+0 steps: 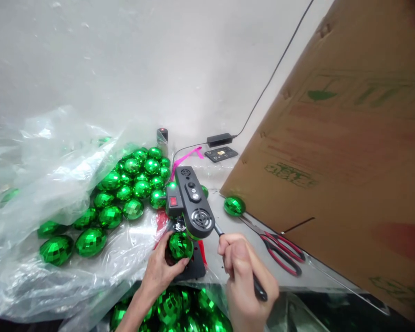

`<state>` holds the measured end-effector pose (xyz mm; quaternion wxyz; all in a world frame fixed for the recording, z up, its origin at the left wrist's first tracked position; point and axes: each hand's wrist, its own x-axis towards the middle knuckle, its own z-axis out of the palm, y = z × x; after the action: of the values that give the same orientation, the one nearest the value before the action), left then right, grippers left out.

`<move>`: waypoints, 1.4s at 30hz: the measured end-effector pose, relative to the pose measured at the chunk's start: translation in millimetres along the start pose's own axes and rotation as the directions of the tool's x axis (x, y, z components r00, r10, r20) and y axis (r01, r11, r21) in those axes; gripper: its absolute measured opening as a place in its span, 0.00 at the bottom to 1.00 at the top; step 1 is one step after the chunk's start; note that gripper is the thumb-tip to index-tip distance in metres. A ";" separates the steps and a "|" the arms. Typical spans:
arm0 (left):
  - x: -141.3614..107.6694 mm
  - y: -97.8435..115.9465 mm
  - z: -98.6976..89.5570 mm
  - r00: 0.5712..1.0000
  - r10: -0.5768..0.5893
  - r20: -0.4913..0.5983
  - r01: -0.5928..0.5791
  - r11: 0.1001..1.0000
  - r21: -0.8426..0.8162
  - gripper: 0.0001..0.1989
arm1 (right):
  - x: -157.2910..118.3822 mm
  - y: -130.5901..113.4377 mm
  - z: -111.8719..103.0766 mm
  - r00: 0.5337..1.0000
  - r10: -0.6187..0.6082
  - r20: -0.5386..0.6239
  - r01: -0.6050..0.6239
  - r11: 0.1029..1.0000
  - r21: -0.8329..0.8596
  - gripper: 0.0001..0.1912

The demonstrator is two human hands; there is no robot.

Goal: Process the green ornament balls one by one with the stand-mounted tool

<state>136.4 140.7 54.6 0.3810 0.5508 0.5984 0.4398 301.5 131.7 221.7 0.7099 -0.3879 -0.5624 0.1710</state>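
My left hand (160, 266) holds a shiny green faceted ball (180, 245) between thumb and fingers, just under the head of a small black machine (195, 203). The machine has a red switch and a lit green light. Its dark base plate (193, 272) lies beneath the ball. To the right, my right hand (247, 272) is wrapped round the black handle (259, 288) of a lever that runs to the machine. The ball's top edge is close below the machine head; whether they touch cannot be made out.
Several green balls (133, 208) lie by clear plastic (44, 184) on the left, more sit below the table edge. One ball (234, 206) and red-black scissors (283, 253) lie right, beside a cardboard box (349, 152). Behind are a phone (221, 154), power adapter (219, 139) and pink ribbon (186, 159).
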 end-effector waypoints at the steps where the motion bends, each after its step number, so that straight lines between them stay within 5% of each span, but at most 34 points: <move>1: -0.5 -0.9 1.0 1.000 0.023 -0.006 -0.023 0.999 0.029 0.40 | -0.6 0.6 -0.6 1.000 -0.003 0.004 0.003 1.000 -0.002 0.26; 13: 5.2 -0.8 11.8 0.985 0.169 0.029 -0.170 0.945 0.281 0.39 | -10.7 9.5 -4.7 1.000 0.003 0.022 -0.004 1.000 0.012 0.21; 16: 8.1 -7.6 23.3 0.979 0.204 0.027 -0.205 0.961 0.183 0.40 | -11.7 10.7 -5.8 1.000 -0.008 0.029 0.008 1.000 0.016 0.20; 21: 7.8 -23.7 36.3 0.995 0.095 0.001 -0.095 0.995 0.021 0.45 | -14.3 12.9 -7.5 0.999 -0.045 0.026 0.045 0.999 0.022 0.21; 31: 6.8 -24.1 38.0 0.996 0.084 0.016 -0.084 0.996 -0.007 0.46 | -24.7 26.9 1.4 0.988 -0.138 -0.072 0.137 0.990 -0.012 0.27; 42: 6.1 -32.6 41.6 0.990 0.141 0.012 -0.142 0.990 0.007 0.47 | -31.8 31.2 3.9 0.987 -0.110 -0.119 0.110 0.994 -0.005 0.28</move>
<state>164.3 151.0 10.5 0.3501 0.5958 0.5573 0.4604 294.1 131.5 177.6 0.7511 -0.3650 -0.5393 0.1085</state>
